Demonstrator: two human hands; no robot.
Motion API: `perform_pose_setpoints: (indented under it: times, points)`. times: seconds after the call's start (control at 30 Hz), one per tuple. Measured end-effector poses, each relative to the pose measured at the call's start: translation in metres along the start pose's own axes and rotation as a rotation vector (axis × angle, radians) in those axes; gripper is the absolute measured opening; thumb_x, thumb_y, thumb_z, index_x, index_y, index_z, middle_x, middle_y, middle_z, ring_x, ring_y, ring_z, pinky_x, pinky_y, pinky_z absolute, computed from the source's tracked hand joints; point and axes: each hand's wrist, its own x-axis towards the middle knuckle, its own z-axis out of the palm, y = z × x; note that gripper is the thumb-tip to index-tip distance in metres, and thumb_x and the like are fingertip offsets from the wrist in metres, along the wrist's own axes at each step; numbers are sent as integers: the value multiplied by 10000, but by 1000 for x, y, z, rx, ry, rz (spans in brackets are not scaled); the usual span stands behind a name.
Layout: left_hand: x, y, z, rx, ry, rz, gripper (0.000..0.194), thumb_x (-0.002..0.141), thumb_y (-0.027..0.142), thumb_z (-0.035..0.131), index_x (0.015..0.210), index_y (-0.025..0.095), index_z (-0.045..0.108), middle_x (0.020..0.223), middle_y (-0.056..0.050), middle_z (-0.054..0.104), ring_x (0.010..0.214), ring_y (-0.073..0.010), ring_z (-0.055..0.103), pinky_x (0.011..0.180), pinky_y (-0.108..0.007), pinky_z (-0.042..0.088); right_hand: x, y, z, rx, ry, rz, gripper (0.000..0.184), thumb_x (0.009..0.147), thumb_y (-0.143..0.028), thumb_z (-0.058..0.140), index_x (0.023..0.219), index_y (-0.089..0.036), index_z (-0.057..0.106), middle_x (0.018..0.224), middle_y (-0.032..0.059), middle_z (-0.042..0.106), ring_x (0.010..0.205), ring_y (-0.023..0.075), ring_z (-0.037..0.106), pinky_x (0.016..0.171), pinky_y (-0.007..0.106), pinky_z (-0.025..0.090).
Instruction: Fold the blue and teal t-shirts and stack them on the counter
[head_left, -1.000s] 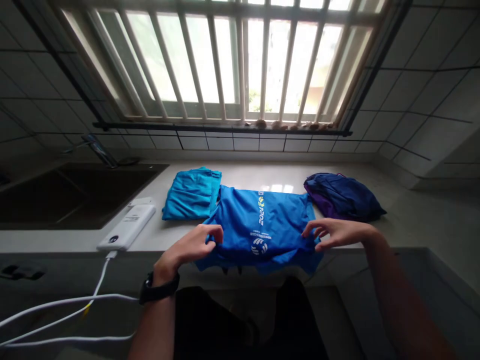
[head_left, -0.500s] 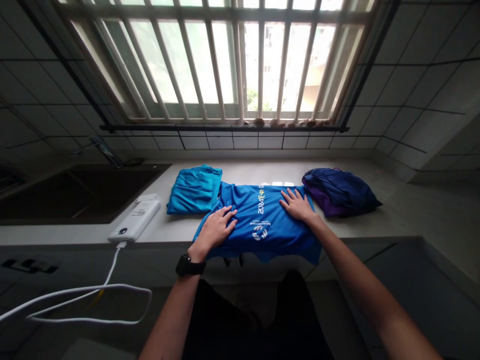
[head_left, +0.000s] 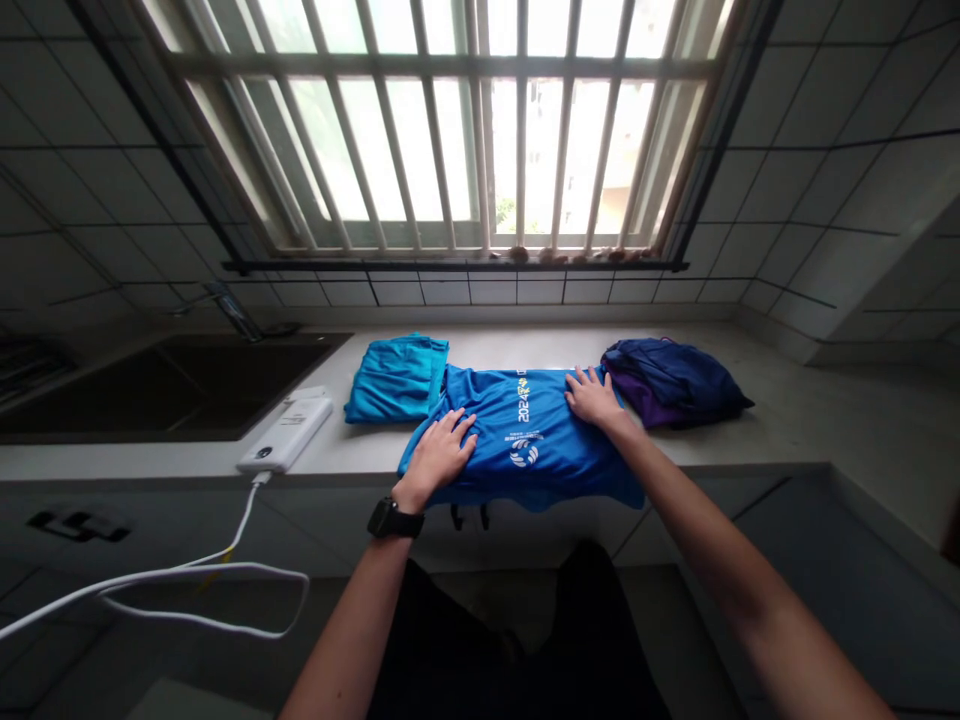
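A blue T-shirt (head_left: 487, 400) with white and yellow print lies on the counter, its lower part hanging over the front edge. My left hand (head_left: 441, 452), with a black watch on the wrist, rests flat on the shirt's left side, fingers spread. On the upper right part of the shirt, my right hand (head_left: 592, 398) lies with its fingers apart. To the left is a folded teal garment (head_left: 397, 378), touching or very close to the shirt. A dark blue and purple bundle of cloth (head_left: 671, 380) sits just right of my right hand.
A white power bank (head_left: 289, 430) with a white cable (head_left: 244, 520) stands near the counter's front edge at left. Beyond it are a dark sink (head_left: 165, 385) and a faucet (head_left: 234, 310). A barred window (head_left: 465, 150) rises behind the counter (head_left: 517, 335).
The view has tilted up slightly, showing more window. Both hands stay flat on the blue T-shirt, with hardly any shift over it.
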Motion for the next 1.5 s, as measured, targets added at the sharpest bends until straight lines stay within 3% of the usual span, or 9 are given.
perform_pose_setpoints:
  times: [0.23, 0.6, 0.8, 0.9, 1.0, 1.13, 1.23, 1.3, 1.5]
  points:
    - [16, -2, 6, 7, -55, -17, 514, 1053, 350, 435, 1545, 225, 518, 1650, -120, 436, 1545, -325, 378, 1248, -549, 349, -33, -43, 7, 187, -204, -30, 634, 1089, -543, 205, 1683, -322, 216, 1770, 108, 81, 1600, 453, 76, 1129, 828, 232]
    - [49, 8, -10, -109, -108, -84, 493, 1033, 340, 471, 1481, 157, 569, 1633, -176, 443, 1545, -348, 371, 1250, -577, 326, 4, -32, 6, 228, -83, -63, 602, 1100, -454, 214, 1669, -266, 280, 1756, 100, 153, 1613, 394, 99, 1170, 820, 158]
    - [3, -28, -43, -383, -108, 209, 533, 821, 501, 782, 1261, 209, 709, 1474, -134, 618, 1354, -310, 599, 1161, -419, 478, -41, 28, 2, 505, -71, -418, 725, 928, -627, 639, 1536, -244, 542, 1693, 102, 359, 1580, 321, 283, 1285, 493, 273]
    - [-10, -42, -52, -468, -146, 318, 223, 894, 365, 696, 1063, 232, 757, 1273, -80, 726, 1156, -237, 704, 1030, -347, 552, -67, 71, 4, 629, -78, -450, 879, 724, -686, 825, 1465, -256, 628, 1645, 100, 445, 1552, 372, 335, 1272, 500, 310]
    - [-7, -42, -51, -468, -66, 276, 187, 930, 214, 567, 949, 220, 753, 1074, -64, 764, 984, -205, 736, 914, -312, 571, -77, 95, 10, 690, -63, -421, 718, 702, -662, 845, 1273, -234, 764, 1527, 131, 584, 1455, 386, 488, 1220, 506, 398]
    - [-3, -27, -51, -491, 189, 206, 240, 938, 162, 500, 980, 203, 733, 984, -66, 748, 913, -196, 724, 863, -302, 569, -74, 90, 16, 713, 192, -389, 368, 917, -555, 625, 899, -231, 797, 1155, 121, 771, 1126, 311, 714, 1066, 500, 531]
    - [-13, -14, -60, -487, 356, 173, 238, 965, 185, 483, 1011, 201, 716, 1011, -73, 732, 948, -198, 704, 893, -312, 562, -84, 77, 9, 718, 508, -306, 289, 959, -457, 554, 915, -246, 747, 986, 96, 771, 1001, 286, 715, 996, 489, 550]
    - [-27, -9, -69, -444, 387, 149, 259, 971, 182, 456, 1031, 207, 706, 1036, -76, 721, 984, -204, 686, 925, -328, 553, -100, 75, 1, 727, 573, -292, 240, 961, -418, 555, 927, -252, 725, 982, 96, 761, 1002, 278, 700, 994, 468, 544]
    - [-59, -8, -82, -233, 57, 248, 249, 769, 123, 526, 905, 233, 703, 1020, -53, 713, 996, -242, 654, 986, -405, 527, -139, 90, -18, 663, 138, -442, 332, 958, -470, 535, 808, -251, 735, 1160, 126, 735, 1155, 321, 647, 1059, 496, 499]
